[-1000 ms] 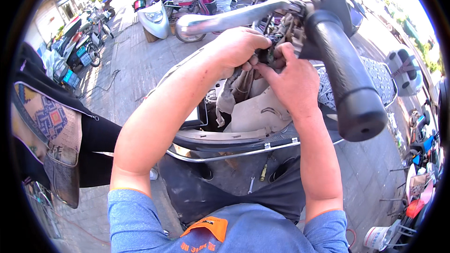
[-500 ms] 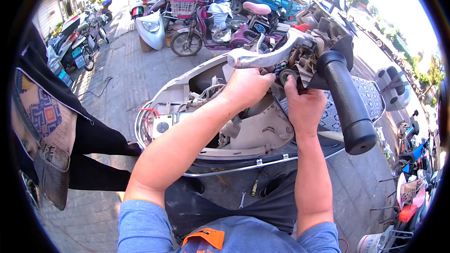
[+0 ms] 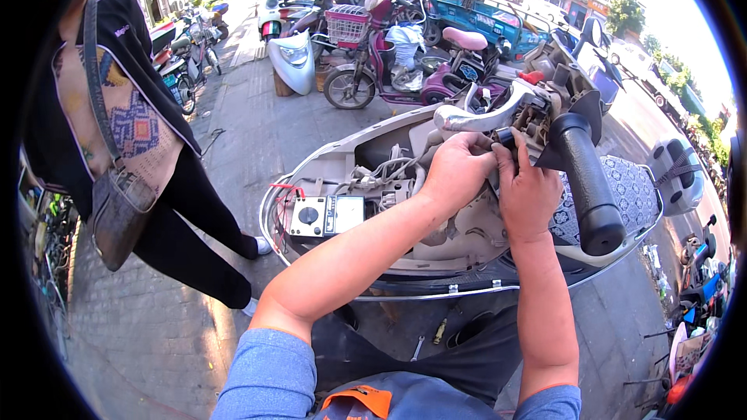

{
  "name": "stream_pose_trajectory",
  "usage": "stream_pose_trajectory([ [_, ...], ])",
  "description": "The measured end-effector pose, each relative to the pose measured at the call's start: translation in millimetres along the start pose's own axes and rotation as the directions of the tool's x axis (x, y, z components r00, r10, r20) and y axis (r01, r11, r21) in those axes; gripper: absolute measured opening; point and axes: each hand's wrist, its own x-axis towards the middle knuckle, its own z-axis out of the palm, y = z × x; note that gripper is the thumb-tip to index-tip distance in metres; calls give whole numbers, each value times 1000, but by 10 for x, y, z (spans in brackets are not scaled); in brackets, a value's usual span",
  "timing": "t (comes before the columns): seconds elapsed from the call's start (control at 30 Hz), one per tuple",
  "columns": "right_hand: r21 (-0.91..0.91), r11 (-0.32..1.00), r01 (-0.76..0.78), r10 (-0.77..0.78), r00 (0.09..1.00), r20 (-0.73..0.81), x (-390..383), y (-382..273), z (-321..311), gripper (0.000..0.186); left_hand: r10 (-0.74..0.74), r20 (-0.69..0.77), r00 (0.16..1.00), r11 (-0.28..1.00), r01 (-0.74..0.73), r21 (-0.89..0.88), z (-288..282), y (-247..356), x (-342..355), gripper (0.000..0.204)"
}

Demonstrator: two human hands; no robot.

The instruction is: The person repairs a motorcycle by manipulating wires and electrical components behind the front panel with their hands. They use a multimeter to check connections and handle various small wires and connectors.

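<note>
Below a silver brake lever [image 3: 459,118], my left hand [image 3: 461,167] pinches a small black cylindrical part [image 3: 504,137], and my right hand [image 3: 525,183] grips it from the right with thumb and finger. The part sits among exposed wiring and metal fittings [image 3: 537,113] at the scooter's handlebar; its far side is hidden. The black rubber handgrip [image 3: 585,190] slants down beside my right hand. The scooter's opened pale body [image 3: 327,155] lies beneath, with loose wires and a multimeter [image 3: 327,216] with red leads resting in it.
A person in black [image 3: 132,132] with a shoulder bag stands at my left. Parked scooters [image 3: 447,70], a blue cargo tricycle [image 3: 498,23] and a loose white panel [image 3: 292,58] are beyond. A wrench [image 3: 418,348] and screwdriver [image 3: 440,331] lie on the pavement by my feet.
The view has tilted up, showing more street and scooter body. My hands have stayed at the handlebar; their fingers have shifted around the black part, which now shows between them.
</note>
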Motion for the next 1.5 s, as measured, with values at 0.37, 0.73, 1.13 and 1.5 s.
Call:
stream_pose_trajectory([
  [0.37, 73, 994, 81, -84, 996, 43, -191, -72, -50, 60, -187, 244, 952, 936, 97, 338, -239, 561, -70, 69],
  [0.73, 305, 850, -429, 352, 894, 276, -265, -222, -325, 41, 237, 374, 897, 415, -441, 795, -245, 274, -46, 56],
  [1.13, 277, 791, -546, 363, 783, 505, 43, -11, 8, 56, 122, 4, 993, 912, -114, 394, -35, 272, 85, 47],
  [1.5, 559, 681, -473, 291, 875, 386, -128, 32, 13, 34, 466, 75, 881, 647, -398, 650, 79, 392, -12, 30],
])
